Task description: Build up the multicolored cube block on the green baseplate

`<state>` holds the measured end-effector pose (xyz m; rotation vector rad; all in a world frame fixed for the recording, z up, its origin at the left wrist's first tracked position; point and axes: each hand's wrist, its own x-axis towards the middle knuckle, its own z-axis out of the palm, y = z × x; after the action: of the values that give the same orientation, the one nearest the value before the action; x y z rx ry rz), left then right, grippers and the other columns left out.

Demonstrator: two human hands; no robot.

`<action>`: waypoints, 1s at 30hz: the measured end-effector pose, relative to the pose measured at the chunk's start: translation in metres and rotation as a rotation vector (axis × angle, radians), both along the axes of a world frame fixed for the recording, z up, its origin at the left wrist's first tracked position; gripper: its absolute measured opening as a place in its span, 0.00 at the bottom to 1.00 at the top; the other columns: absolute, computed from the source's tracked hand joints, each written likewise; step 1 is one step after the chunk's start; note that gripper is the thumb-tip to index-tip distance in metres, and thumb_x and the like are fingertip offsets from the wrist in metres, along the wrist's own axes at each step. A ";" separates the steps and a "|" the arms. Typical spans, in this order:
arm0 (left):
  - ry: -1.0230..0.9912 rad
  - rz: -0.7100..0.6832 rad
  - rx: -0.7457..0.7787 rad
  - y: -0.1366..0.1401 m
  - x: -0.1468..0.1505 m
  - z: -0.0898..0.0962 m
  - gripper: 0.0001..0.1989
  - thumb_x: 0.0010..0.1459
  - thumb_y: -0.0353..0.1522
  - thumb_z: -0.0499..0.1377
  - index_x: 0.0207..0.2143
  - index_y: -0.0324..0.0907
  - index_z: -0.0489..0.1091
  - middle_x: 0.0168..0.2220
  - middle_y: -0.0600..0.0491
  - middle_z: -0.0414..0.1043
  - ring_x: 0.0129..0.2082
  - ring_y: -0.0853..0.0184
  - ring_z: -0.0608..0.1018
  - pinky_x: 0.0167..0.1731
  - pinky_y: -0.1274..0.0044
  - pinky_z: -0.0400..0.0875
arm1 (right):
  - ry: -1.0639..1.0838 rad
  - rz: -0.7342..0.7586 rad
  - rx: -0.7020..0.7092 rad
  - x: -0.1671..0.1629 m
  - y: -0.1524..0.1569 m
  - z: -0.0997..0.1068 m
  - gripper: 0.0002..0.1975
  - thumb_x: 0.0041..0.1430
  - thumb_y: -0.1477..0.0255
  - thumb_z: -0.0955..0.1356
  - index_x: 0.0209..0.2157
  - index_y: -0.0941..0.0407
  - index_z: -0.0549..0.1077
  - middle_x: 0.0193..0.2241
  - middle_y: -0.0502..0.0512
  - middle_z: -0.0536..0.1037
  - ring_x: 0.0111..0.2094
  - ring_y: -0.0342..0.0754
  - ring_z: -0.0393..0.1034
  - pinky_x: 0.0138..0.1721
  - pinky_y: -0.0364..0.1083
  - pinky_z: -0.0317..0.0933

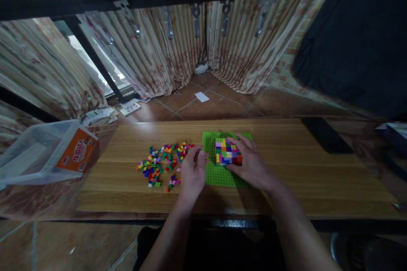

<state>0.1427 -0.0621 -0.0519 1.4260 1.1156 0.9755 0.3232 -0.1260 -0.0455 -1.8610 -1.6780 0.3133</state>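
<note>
A many-coloured block of toy bricks [226,151] sits on a green studded baseplate [219,180]. My right hand [251,161] curls round the block's right side, thumb at the near edge and fingers at the far edge. Just left of the block, my left hand [193,173] hovers over the baseplate's left edge with its fingers bent together; whatever lies between the fingertips is too small to make out. Loose toy bricks [153,165] in many colours are spread on the wooden board to the left, some partly hidden behind my left hand.
A clear plastic box [41,152] with an orange label stands left of the wooden board [121,199]. A dark phone-like slab [326,134] lies at the board's far right. Beyond are curtains [178,46] and a tiled floor with a white paper [202,96].
</note>
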 end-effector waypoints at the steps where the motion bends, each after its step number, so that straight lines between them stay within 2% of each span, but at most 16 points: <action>1: -0.006 0.010 -0.006 0.000 0.000 0.001 0.14 0.63 0.37 0.54 0.46 0.38 0.69 0.37 0.47 0.78 0.34 0.66 0.80 0.34 0.75 0.76 | -0.002 0.004 -0.014 0.002 -0.001 -0.001 0.37 0.48 0.71 0.72 0.61 0.49 0.61 0.63 0.60 0.58 0.64 0.61 0.54 0.63 0.62 0.52; 6: -0.060 -0.049 -0.020 -0.011 0.008 0.004 0.11 0.64 0.34 0.52 0.45 0.40 0.69 0.34 0.50 0.77 0.34 0.66 0.80 0.36 0.75 0.76 | -0.016 0.036 -0.029 0.010 -0.002 -0.009 0.33 0.53 0.69 0.70 0.60 0.48 0.62 0.63 0.59 0.58 0.63 0.63 0.57 0.61 0.64 0.55; 9: -0.036 -0.086 -0.002 -0.019 0.014 0.005 0.12 0.63 0.31 0.51 0.46 0.42 0.71 0.31 0.52 0.76 0.30 0.67 0.78 0.33 0.76 0.74 | -0.029 0.079 -0.017 0.016 -0.001 -0.014 0.32 0.55 0.67 0.69 0.61 0.47 0.61 0.64 0.59 0.58 0.63 0.65 0.58 0.60 0.66 0.57; 16: 0.021 -0.046 0.034 -0.023 0.011 0.008 0.15 0.62 0.28 0.49 0.44 0.41 0.74 0.29 0.52 0.75 0.28 0.68 0.75 0.30 0.77 0.70 | -0.058 0.104 0.032 0.026 -0.001 -0.025 0.30 0.57 0.65 0.67 0.61 0.47 0.63 0.64 0.60 0.57 0.62 0.68 0.58 0.58 0.69 0.59; 21: -0.021 -0.033 0.019 -0.022 0.006 0.012 0.15 0.61 0.28 0.49 0.43 0.42 0.75 0.28 0.53 0.73 0.26 0.69 0.73 0.26 0.79 0.66 | -0.068 0.099 0.094 0.025 -0.003 -0.012 0.25 0.57 0.65 0.66 0.57 0.49 0.67 0.63 0.59 0.61 0.61 0.66 0.60 0.58 0.68 0.57; 25: -0.109 -0.016 -0.018 -0.026 0.007 0.014 0.14 0.60 0.28 0.50 0.40 0.41 0.75 0.25 0.54 0.69 0.22 0.72 0.68 0.22 0.80 0.61 | 0.061 0.070 0.231 0.005 -0.001 0.012 0.19 0.59 0.64 0.66 0.53 0.48 0.71 0.60 0.56 0.67 0.59 0.61 0.63 0.60 0.64 0.56; 28: -0.212 0.026 -0.030 -0.027 0.006 0.021 0.13 0.59 0.28 0.50 0.37 0.40 0.75 0.23 0.56 0.67 0.21 0.73 0.66 0.21 0.81 0.60 | 0.193 0.064 0.323 -0.027 0.006 0.023 0.16 0.60 0.64 0.68 0.49 0.47 0.73 0.55 0.55 0.71 0.57 0.58 0.66 0.58 0.61 0.59; 30: -0.320 0.123 0.010 -0.021 -0.001 0.029 0.11 0.59 0.29 0.51 0.35 0.41 0.74 0.23 0.56 0.66 0.23 0.73 0.67 0.24 0.81 0.62 | 0.248 0.029 0.333 -0.056 0.012 0.025 0.15 0.62 0.64 0.66 0.50 0.48 0.73 0.54 0.55 0.73 0.55 0.55 0.68 0.57 0.59 0.61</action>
<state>0.1414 -0.0835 -0.0226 1.1687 0.9685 1.2493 0.2675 -0.1135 -0.0203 -1.4899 -1.4869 0.2470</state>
